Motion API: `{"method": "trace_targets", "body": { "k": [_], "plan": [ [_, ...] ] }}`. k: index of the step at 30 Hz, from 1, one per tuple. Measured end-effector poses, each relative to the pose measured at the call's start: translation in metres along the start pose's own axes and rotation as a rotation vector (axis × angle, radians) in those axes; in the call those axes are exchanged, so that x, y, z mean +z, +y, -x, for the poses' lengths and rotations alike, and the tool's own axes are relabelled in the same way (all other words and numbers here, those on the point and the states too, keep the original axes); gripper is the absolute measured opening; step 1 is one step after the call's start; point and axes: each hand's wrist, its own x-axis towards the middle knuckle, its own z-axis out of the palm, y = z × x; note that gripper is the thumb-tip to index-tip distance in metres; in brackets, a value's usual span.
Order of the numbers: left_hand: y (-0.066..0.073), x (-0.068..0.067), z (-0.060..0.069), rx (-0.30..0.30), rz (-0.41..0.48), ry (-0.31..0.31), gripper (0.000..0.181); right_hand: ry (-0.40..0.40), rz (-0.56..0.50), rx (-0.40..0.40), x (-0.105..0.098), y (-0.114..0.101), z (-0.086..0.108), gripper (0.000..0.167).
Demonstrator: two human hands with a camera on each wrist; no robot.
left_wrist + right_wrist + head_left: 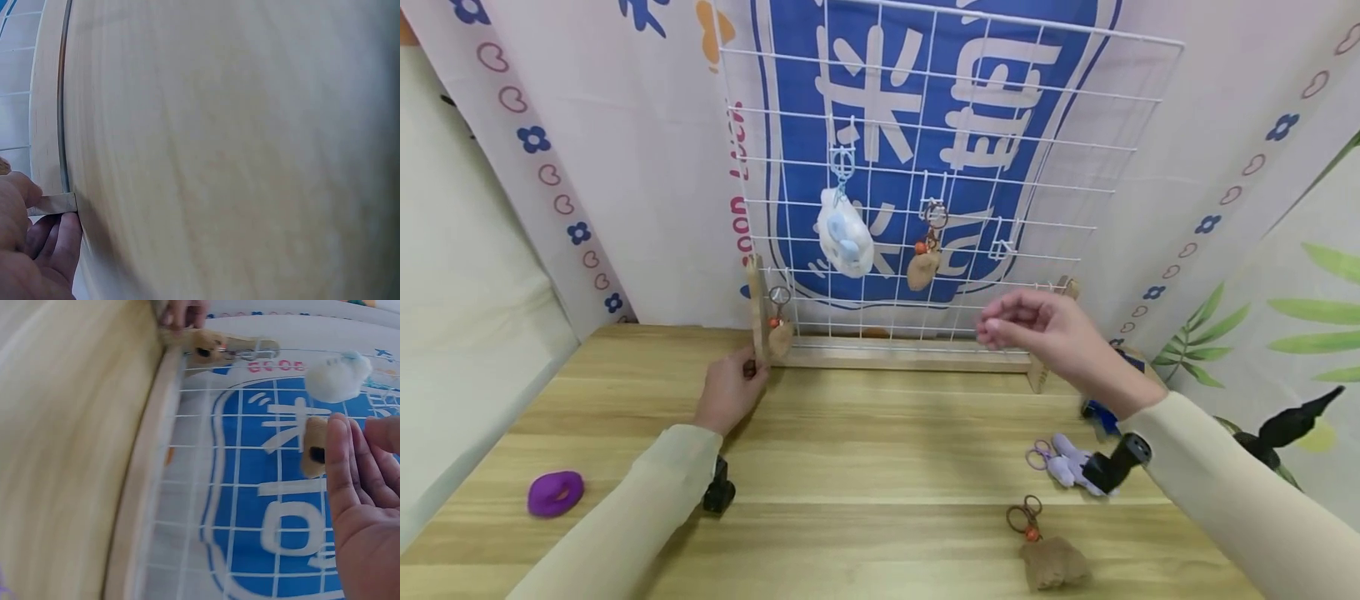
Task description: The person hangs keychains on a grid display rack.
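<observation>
One wooden stand bears the wire grid; the left hand pinches the stand's left end, the right hand, relaxed and holding nothing, hovers before the grid's lower right.

One wire grid in one wooden stand bears three keychains: one white keychain and two brown keychains. One worktop carries two more, one tan keychain and one lilac keychain, plus one purple ring and at least one dark blue item, partly hidden. Hands number two, one left hand and one right hand.
</observation>
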Motion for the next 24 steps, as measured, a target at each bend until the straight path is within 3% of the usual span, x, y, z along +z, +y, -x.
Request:
{"method": "trace_targets", "body": {
  "k": [11, 19, 24],
  "plan": [
    [0.006, -0.003, 0.003, 0.021, 0.005, 0.011, 0.018, -0.189, 0.050, 0.104, 0.012, 0.066, 0.050, 0.026],
    [0.006, -0.003, 0.003, 0.029, -0.004, 0.018, 0.017, -0.343, 0.130, 0.074, 0.028, 0.114, 0.081, 0.019],
    [0.006, -0.003, 0.003, 0.019, -0.006, 0.011, 0.017, -0.406, 0.148, 0.070, 0.033, 0.133, 0.096, 0.018]
  ]
}}
